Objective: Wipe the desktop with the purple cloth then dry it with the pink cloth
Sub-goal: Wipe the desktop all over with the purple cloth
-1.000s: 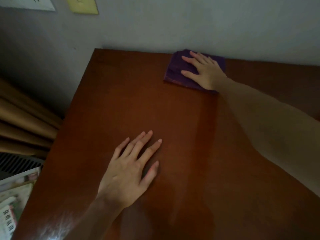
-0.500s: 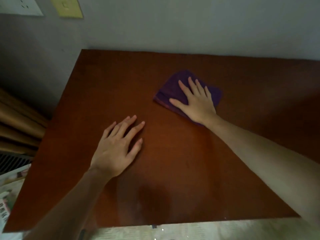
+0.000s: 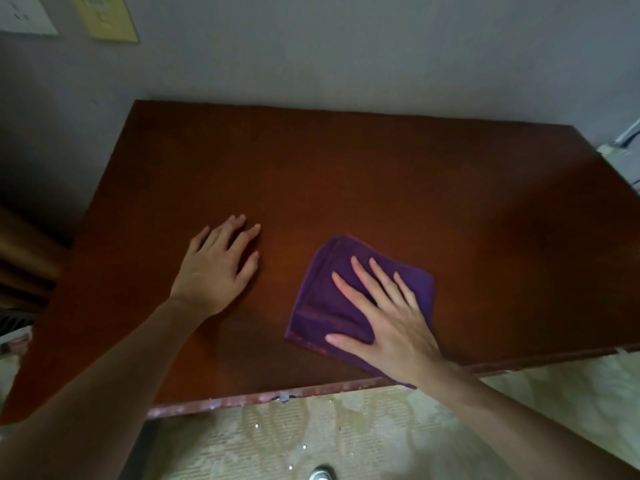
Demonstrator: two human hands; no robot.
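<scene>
Flanking desktop (image 3: 346,174): curtain (image 3: 24,258), wall plates (image 3: 104,19).

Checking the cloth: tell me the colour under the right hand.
Purple cloth, seen in the head view.

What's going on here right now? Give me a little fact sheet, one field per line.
surface: brown wooden desktop against a grey wall
cloth: folded purple cloth lying flat near the desktop's front edge
right hand: right hand pressing flat on the purple cloth, fingers spread straight
left hand: left hand resting flat on bare wood, left of the cloth, holding nothing
pink cloth: not in view
stage: wiping with purple; drying not yet begun
</scene>
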